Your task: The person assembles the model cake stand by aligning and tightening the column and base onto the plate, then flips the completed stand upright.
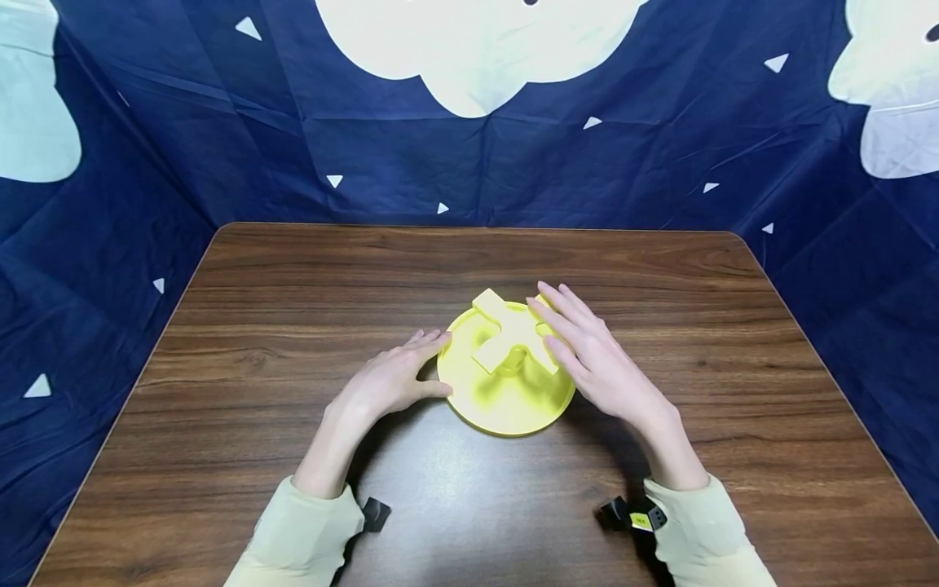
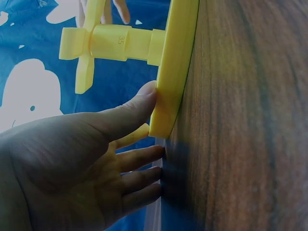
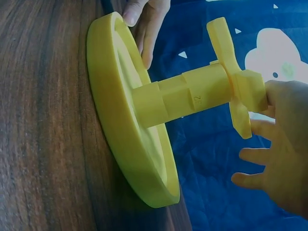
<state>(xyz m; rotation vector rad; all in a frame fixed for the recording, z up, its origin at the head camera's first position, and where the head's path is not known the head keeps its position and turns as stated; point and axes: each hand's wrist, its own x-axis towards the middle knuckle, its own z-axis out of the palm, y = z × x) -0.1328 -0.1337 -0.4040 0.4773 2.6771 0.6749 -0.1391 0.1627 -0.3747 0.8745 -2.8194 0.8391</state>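
A yellow round base [image 1: 506,412] with a raised rim lies flat on the table. From its middle rises a thick stem [image 3: 173,98] built of stepped sections with small numerals on it. A four-armed cross [image 1: 517,330] tops the stem. My left hand [image 1: 392,377] is at the base's left side, thumb and index finger spread along the rim and touching it. Its other fingers extend straight beside the base in the left wrist view. My right hand [image 1: 597,359] is by the cross's right side, fingers extended and overlapping one arm; in the right wrist view its thumb is against the cross.
The brown wood-grain table [image 1: 279,326] spreads around the yellow piece. Dark blue cloth [image 1: 367,147] with white cloud shapes hangs behind and at both sides. Black wrist devices [image 1: 376,515] show at both light sleeves [image 1: 304,530].
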